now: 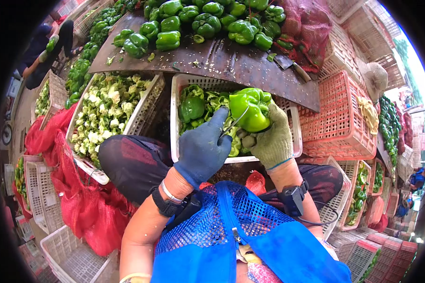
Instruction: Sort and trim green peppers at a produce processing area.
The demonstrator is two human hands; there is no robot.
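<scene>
Blue vest [288, 250] fills our foreground. Our left hand [200, 150] closes tightly round a thin metal tool [240, 117]; our right hand [275, 139] half-curls round the green pepper [254, 111] over the crate [175, 127]. Should its slick skin roll, we could nick the right glove.

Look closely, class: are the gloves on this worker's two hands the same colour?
No, the left glove is dark blue, while the right glove is a pale greyish green.

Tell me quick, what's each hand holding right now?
Left hand: closed, holding a thin metal tool.
Right hand: closed around a green pepper.
</scene>
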